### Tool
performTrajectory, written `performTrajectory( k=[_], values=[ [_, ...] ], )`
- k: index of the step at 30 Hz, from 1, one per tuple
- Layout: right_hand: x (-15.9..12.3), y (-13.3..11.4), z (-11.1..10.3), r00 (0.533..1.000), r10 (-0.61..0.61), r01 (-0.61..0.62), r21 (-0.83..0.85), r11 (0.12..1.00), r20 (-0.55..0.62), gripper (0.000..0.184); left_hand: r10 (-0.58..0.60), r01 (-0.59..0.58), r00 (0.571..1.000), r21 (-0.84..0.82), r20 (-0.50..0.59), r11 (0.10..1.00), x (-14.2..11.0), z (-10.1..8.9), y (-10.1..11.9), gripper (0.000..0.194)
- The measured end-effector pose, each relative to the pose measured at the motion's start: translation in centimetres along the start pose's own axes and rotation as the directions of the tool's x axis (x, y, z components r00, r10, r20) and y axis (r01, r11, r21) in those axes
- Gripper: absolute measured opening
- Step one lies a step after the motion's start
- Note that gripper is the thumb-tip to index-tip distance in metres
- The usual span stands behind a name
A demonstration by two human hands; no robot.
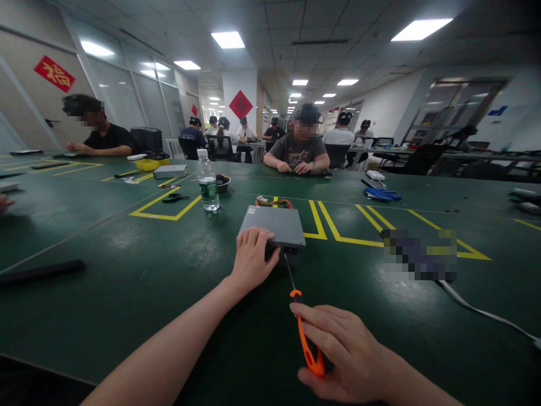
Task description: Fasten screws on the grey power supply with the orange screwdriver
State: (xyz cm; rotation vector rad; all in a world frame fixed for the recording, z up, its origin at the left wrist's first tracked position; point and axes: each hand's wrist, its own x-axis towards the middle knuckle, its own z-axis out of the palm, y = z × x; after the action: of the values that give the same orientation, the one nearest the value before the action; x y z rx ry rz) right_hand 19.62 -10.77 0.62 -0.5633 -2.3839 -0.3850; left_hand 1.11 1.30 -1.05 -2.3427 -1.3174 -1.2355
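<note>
A grey metal computer power supply lies on the green table, with a bundle of coloured cables at its far side. My left hand grips its near left corner, fingers over the top and thumb at the front face. Closed around the orange and black handle of a screwdriver is my right hand. The screwdriver's thin shaft points up and away, its tip at the near face of the power supply. Whether the tip sits in a screw is too small to tell.
Beyond the power supply stand a water bottle and a small metal bowl. A blurred-out dark device with a white cable lies right, blue gloves behind it. A black bar lies left. A person sits opposite.
</note>
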Motion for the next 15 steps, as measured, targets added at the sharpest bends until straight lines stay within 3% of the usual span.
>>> performTrajectory(
  k=[15],
  values=[
    [0.46,0.44,0.77,0.999,0.041,-0.041,-0.002,0.999,0.019,0.03,-0.004,0.004,1.0,0.007,0.001,1.0,-0.01,-0.16,0.09,0.023]
  ],
)
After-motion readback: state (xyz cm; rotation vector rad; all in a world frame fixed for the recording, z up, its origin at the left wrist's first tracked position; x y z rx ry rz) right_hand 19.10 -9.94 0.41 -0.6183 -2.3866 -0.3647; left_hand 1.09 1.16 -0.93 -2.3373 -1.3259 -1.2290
